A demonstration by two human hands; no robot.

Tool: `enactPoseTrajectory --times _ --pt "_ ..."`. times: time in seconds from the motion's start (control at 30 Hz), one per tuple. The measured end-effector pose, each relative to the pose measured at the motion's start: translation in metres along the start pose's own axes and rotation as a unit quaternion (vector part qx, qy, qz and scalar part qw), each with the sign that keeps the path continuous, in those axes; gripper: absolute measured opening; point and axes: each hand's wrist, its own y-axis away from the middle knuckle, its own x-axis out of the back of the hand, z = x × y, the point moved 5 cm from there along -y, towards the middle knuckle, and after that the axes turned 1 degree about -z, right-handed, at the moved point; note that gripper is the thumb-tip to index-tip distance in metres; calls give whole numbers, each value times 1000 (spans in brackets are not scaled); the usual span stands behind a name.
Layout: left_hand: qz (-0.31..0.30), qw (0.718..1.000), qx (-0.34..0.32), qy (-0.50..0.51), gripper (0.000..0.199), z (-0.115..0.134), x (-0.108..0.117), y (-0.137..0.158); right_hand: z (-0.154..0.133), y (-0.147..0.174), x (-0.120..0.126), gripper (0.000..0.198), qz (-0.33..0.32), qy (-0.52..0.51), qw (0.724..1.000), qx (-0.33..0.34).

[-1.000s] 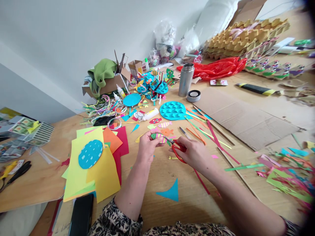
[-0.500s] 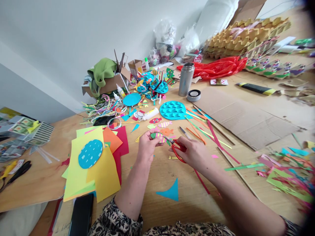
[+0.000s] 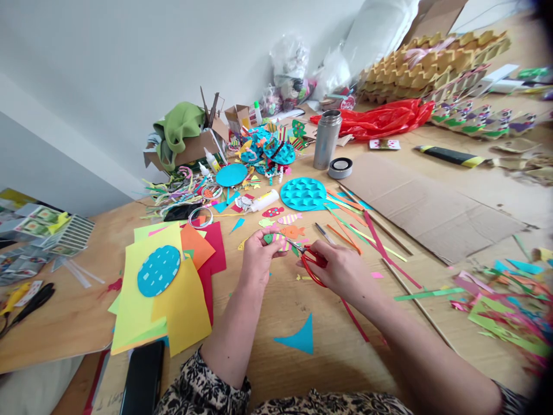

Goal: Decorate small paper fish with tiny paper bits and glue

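My left hand (image 3: 260, 253) pinches a striped paper fish (image 3: 280, 242), green at one end with pink and yellow bands. Red-handled scissors (image 3: 311, 265) are gripped in my right hand (image 3: 334, 262), their blades at the fish's right end. Whether the blades are parted there is too small to tell. Just beyond lie more paper fish: an orange one (image 3: 292, 231), a pink striped one (image 3: 289, 218) and a red dotted one (image 3: 272, 212). A pen (image 3: 322, 230) rests near my right hand, and a blue paper scrap (image 3: 300, 337) lies between my forearms.
Coloured paper sheets (image 3: 142, 314) and a black phone (image 3: 141, 380) lie at left. Behind the fish are a glue bottle (image 3: 265, 200), a blue scalloped disc (image 3: 303, 194) and a steel flask (image 3: 327, 141). Flat cardboard (image 3: 423, 202), paper strips (image 3: 386, 248) and scraps (image 3: 505, 323) cover the right.
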Motion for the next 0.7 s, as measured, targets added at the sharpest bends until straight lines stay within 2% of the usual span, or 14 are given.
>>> enactPoseTrajectory --times 0.7 --pt "-6 1000 12 -20 45 -2 1 -1 0 0 1 25 3 10 1000 2"
